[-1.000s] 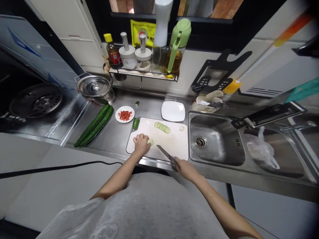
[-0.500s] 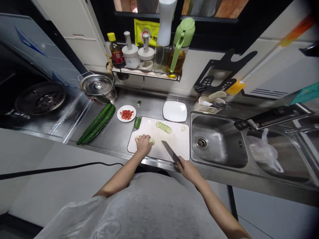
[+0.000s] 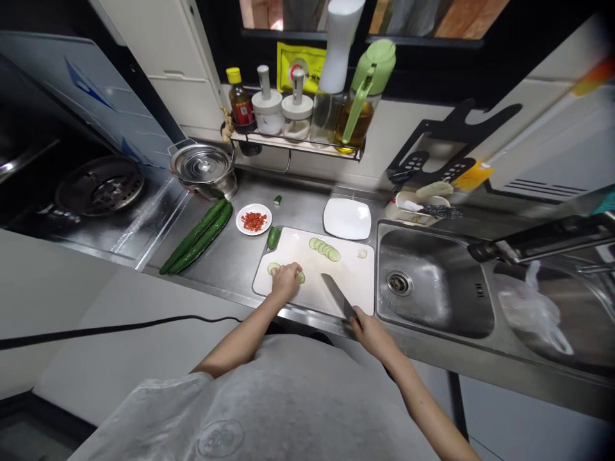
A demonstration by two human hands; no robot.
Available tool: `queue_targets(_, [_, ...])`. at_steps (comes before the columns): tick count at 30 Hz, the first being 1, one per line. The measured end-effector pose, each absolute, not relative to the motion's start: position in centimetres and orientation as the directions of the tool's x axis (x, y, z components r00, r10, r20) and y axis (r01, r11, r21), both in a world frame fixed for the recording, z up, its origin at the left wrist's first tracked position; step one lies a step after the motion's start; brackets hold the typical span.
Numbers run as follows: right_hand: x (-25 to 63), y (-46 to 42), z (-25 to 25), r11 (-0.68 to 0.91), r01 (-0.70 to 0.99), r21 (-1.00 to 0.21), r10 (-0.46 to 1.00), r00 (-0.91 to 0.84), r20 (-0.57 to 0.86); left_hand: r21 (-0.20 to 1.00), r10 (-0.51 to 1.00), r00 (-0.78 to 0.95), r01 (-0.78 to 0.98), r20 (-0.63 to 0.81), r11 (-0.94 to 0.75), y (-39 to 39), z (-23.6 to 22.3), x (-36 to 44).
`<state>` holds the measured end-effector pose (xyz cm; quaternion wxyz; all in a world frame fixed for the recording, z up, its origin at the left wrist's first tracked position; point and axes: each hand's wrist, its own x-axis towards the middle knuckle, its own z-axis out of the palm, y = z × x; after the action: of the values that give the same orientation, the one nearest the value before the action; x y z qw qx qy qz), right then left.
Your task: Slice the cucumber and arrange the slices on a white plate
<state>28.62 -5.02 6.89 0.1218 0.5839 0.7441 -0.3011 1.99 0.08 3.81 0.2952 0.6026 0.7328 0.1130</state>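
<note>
My left hand (image 3: 286, 282) lies on the left part of the white cutting board (image 3: 312, 298), its fingers bent over cucumber slices. One pale slice (image 3: 273, 267) shows to the left of the fingers and another peeks out on the right; the rest is hidden beneath. At the board's lower right, my right hand (image 3: 369, 328) is closed round the handle of a kitchen knife (image 3: 339, 296), the blade pointing up and left, apart from the slices. An overlapping row of cucumber slices (image 3: 325, 249) lies at the board's far side. A dark green cucumber piece (image 3: 273, 237) rests at its upper left corner.
Left of the board are whole cucumbers (image 3: 198, 237) and a plate of chopped red pieces (image 3: 254, 220). An empty white plate (image 3: 346, 218) sits behind it. The sink (image 3: 432, 282) adjoins on the right. A lidded steel pot (image 3: 204, 168) and a bottle rack (image 3: 298, 145) stand farther back.
The view has shifted, so everything appears farther right. Beside my left hand, the left slice shows more than before. My right hand still holds the knife in about the same pose.
</note>
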Motion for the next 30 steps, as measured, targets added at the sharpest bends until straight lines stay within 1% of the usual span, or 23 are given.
queue_targets(3, [28.5, -4.9, 6.9, 0.147, 0.943, -0.3, 0.794, -0.293, -0.532, 0.579, 0.954, -0.09, 0.777, -0.286, 0.247, -0.5, 3.5, 0.1])
queue_targets(11, [27.9, -4.3, 6.8, 0.148, 0.939, -0.312, 0.783, -0.304, -0.543, 0.557, 0.949, -0.229, 0.769, -0.218, 0.314, -0.5, 1.9, -4.9])
queue_targets(18, [27.6, -4.0, 7.1, 0.148, 0.938, -0.314, 0.78, -0.306, -0.545, 0.558, 0.946, -0.237, 0.765, -0.219, 0.321, 0.4, 2.0, -5.4])
queue_targets(24, [27.5, -4.1, 7.1, 0.13, 0.945, -0.299, 0.772, -0.286, -0.567, 0.49, 0.954, -0.253, 0.819, -0.16, 0.299, 0.4, 2.2, -5.2])
queue_targets(26, [27.5, -4.1, 7.1, 0.121, 0.945, -0.305, 0.772, -0.283, -0.569, 0.475, 0.953, -0.251, 0.826, -0.17, 0.303, 0.3, 2.1, -5.3])
queue_targets(28, [27.4, -4.1, 7.1, 0.116, 0.942, -0.315, 0.776, -0.284, -0.563, 0.477, 0.949, -0.258, 0.821, -0.179, 0.313, 0.2, 2.1, -5.3])
queue_targets(30, [27.4, -4.2, 7.2, 0.112, 0.941, -0.32, 0.783, -0.282, -0.555, 0.49, 0.943, -0.296, 0.806, -0.15, 0.332, 0.2, 2.2, -5.1])
